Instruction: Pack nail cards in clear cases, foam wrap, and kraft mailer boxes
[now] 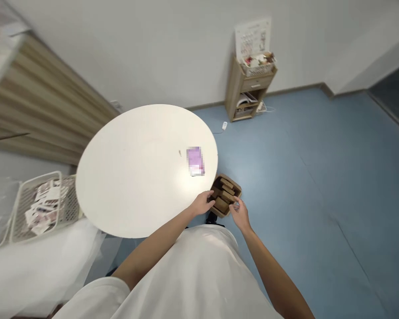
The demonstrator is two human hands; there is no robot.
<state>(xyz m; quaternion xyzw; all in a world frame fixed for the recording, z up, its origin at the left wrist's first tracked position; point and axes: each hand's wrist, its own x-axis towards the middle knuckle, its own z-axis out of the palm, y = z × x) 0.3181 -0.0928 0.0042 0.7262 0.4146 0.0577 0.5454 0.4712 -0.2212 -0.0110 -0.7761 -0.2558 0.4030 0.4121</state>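
Note:
A brown bin (238,190) stands low beside the right edge of the round white table, in front of my body. Several small brown boxes (227,186) lie inside it. My left hand (202,204) reaches to the bin's left side, with thumb and fingers apart and nothing visible between them. At the opposite side, my right hand (240,214) has its fingers curled at the end of one small brown box (227,196). The fingertips are small in view, so the exact contact is hard to see.
On the round white table (129,168) lie a blurred purple packet (195,160) and a tiny dark object (180,153). A white basket of packets (20,212) stands at left. By the wall is a wooden cabinet (234,88); a power strip (224,126) lies on the blue floor.

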